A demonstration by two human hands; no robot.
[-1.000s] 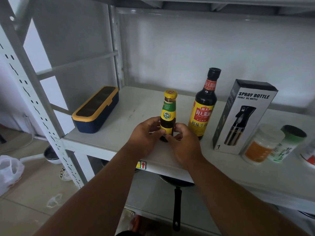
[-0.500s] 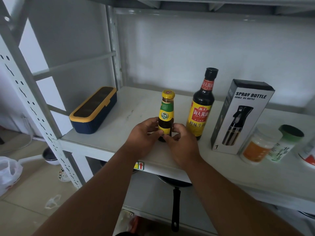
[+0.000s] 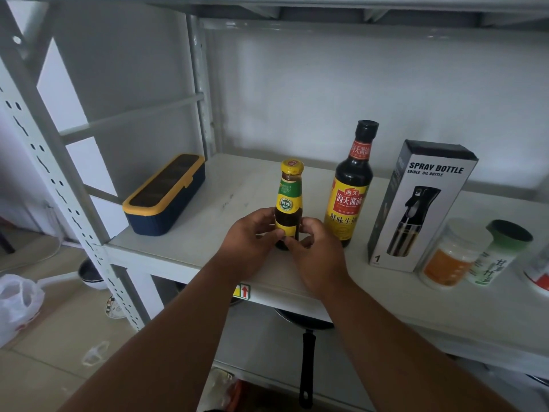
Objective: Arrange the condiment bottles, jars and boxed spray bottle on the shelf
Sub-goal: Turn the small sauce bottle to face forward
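Both hands gripped the base of the small sauce bottle (image 3: 288, 207), the left hand (image 3: 251, 237) and right hand (image 3: 316, 254) curled round it from either side as it stood upright on the shelf (image 3: 184, 251), near the front edge. Likely risk: a sideways nudge could knock the tall soy sauce bottle (image 3: 350, 188), just right of the hands. The small bottle showed dark contents, a yellow cap and a green-and-yellow label.

the hands (image 3: 285, 248) hide the small bottle's (image 3: 288, 200) base; a red-and-white container (image 3: 539, 270) is cut off.
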